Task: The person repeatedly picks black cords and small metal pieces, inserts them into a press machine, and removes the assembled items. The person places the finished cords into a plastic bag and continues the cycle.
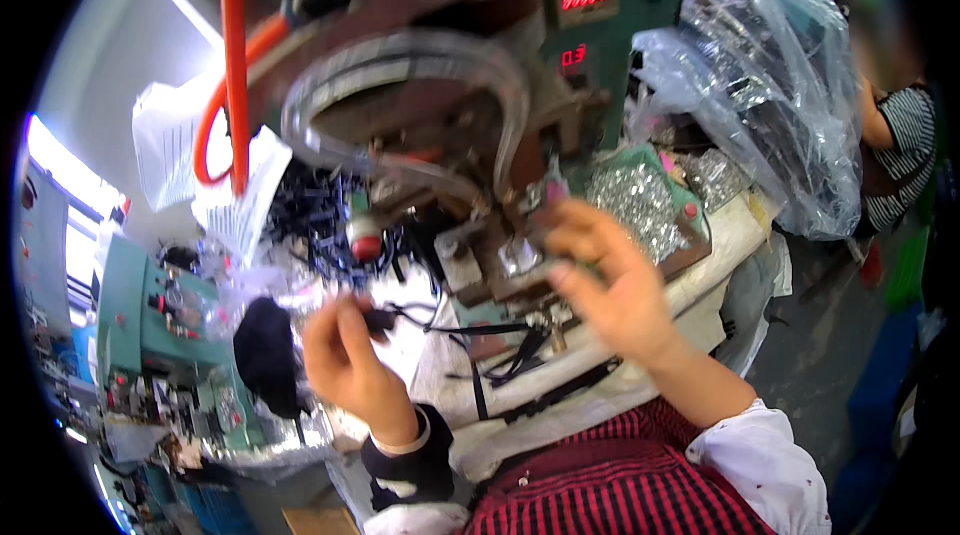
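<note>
Between the fingertips of my left hand (350,360) is a small dark piece (380,321), which appears joined to thin black cords (450,328) trailing to the right. What kind of part it is, I cannot make out. My right hand (615,285) is beside the work point of a bench press (465,270), thumb and fingers apart, with nothing visible between them. A small shiny metal piece (519,257) sits on the press's die, just left of my right fingertips. The fingers of both hands are slightly blurred.
A tray of small silvery metal parts (640,205) lies to the right. Dark strips (310,220) pile up at left, near a red button (366,247). Clear hose (400,55) and orange hose (234,55) hang around the press. Another person's striped sleeve (910,140) shows far right.
</note>
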A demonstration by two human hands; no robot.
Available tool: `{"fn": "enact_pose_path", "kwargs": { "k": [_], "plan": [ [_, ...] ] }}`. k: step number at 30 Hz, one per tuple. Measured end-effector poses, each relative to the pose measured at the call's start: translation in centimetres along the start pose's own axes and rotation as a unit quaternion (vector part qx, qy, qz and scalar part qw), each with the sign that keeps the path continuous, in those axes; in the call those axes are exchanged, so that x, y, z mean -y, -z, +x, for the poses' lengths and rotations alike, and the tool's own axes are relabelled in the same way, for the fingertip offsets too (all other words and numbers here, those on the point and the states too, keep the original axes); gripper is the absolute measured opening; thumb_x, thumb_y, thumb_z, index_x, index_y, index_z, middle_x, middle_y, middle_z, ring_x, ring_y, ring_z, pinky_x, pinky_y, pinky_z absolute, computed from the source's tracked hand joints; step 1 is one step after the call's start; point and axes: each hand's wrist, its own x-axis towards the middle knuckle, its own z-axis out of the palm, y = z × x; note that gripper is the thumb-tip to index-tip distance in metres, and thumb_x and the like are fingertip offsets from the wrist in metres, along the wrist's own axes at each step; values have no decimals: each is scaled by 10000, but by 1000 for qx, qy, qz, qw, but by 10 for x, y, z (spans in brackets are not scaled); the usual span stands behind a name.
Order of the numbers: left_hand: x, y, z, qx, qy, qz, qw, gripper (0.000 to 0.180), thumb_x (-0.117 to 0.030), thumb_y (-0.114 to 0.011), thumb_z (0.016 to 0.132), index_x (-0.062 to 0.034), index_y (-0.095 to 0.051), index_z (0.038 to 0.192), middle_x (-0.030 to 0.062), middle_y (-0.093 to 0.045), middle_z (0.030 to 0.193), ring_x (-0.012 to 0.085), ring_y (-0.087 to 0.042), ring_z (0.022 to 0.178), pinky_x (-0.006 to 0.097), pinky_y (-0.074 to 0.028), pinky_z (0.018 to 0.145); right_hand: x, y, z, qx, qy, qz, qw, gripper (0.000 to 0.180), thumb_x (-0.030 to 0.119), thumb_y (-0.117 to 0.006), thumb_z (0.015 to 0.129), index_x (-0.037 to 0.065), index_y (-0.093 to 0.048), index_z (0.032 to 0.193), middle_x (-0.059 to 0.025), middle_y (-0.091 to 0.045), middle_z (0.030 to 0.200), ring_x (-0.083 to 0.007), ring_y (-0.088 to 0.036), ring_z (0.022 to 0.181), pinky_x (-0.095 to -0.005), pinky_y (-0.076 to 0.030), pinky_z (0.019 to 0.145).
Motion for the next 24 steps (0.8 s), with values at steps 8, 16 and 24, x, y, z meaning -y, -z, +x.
{"fn": "enact_pose_path", "kwargs": {
  "k": [8, 16, 24],
  "plan": [
    [35, 72, -32, 264, 236, 145, 924, 105, -15, -664, 935, 36, -728, 1001, 58, -732, 851, 77, -639, 729, 206, -459, 611, -44, 147, -52, -93, 91, -621, 773, 306, 108, -811, 768, 42, -706, 1048, -104, -689, 996, -316, -617, 987, -401, -482, 884],
    [9, 46, -88, 651, -23, 227, 724, 75, -85, -680, 847, -64, -740, 888, 115, -695, 794, 324, -676, 722, 384, -536, 608, -68, 128, -19, -66, 159, -639, 750, 297, 147, -814, 760, 45, -704, 1017, -89, -681, 929, -309, -607, 930, -415, -487, 831],
    [77, 31, -207, 690, -136, 392, 593, 166, -126, -603, 847, -6, -680, 931, 95, -680, 631, 229, -665, 525, 355, -486, 450, -81, 123, -7, -68, 196, -613, 762, 230, 128, -800, 763, 62, -702, 960, -85, -663, 885, -311, -598, 914, -420, -486, 807]
  ]
}}
